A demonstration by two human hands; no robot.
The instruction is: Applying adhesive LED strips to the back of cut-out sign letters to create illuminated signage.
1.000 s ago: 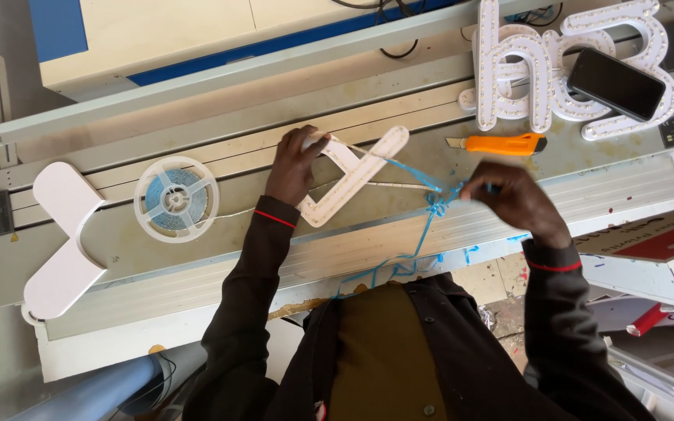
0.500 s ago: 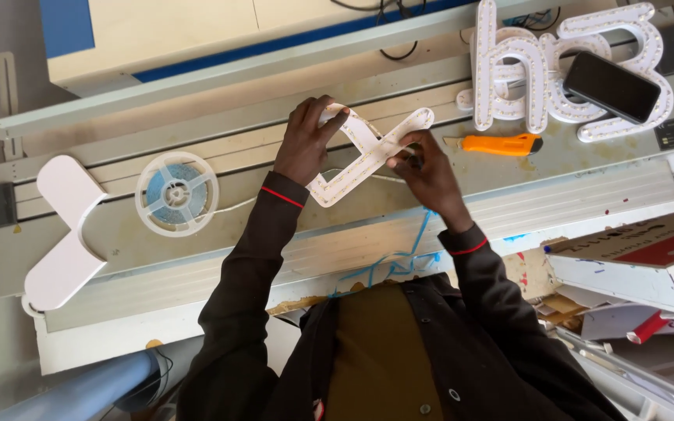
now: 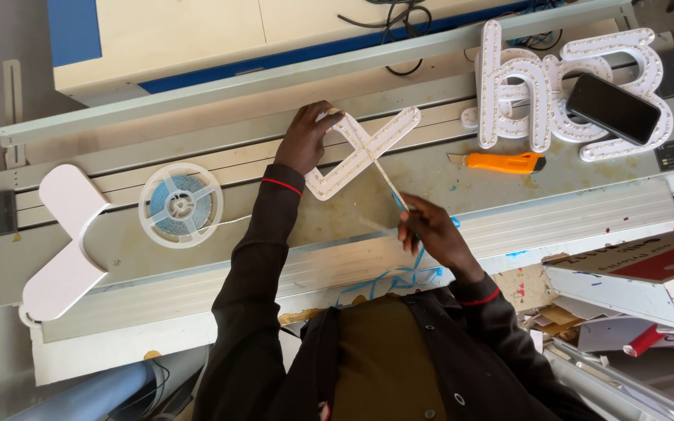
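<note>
My left hand (image 3: pixel 306 139) presses down on the upper left arm of a white Y-shaped channel letter (image 3: pixel 362 152) lined with small lights, which lies on the grey metal bench (image 3: pixel 571 206). My right hand (image 3: pixel 431 231) is nearer to me and pinches a thin strip (image 3: pixel 388 183) that runs taut from the letter's middle down to my fingers. Blue backing tape (image 3: pixel 399 277) trails in loops from that hand over the bench's front edge.
A round reel of strip (image 3: pixel 180 204) sits left of the letter, a flat white Y-shaped panel (image 3: pixel 64 238) further left. An orange utility knife (image 3: pixel 502 162) lies right. Finished white letters (image 3: pixel 540 86) carry a black phone (image 3: pixel 613 107). A cardboard box (image 3: pixel 649 281) stands at right.
My right hand has drawn back from the letter toward me, pulling the strip out from it. My left hand has stayed on the letter's upper left arm.
</note>
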